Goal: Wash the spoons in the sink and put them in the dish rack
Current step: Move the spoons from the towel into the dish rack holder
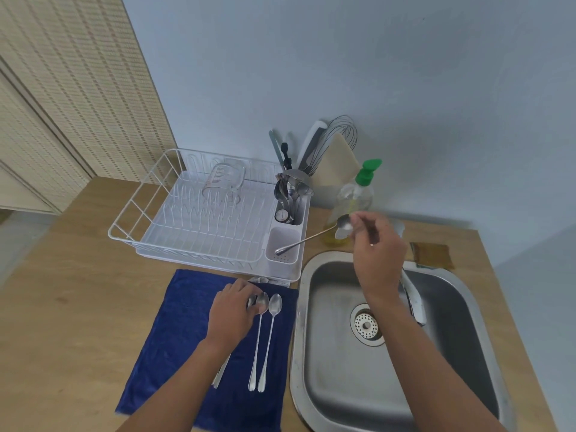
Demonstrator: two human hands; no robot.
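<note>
Your right hand (pixel 375 244) pinches a long spoon (pixel 311 236) by its bowl, handle aimed down at the dish rack (pixel 149 194) cutlery cup (likely for draining), while your left hand (pixel 232 310) grasps another spoon (pixel 260 332) on the blue towel (pixel 174 338).

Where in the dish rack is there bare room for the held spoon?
The near cutlery cup looks bare under the spoon in the right hand. The far cup is crowded with utensils. The dish rack tines before the measuring jug are free.
</note>
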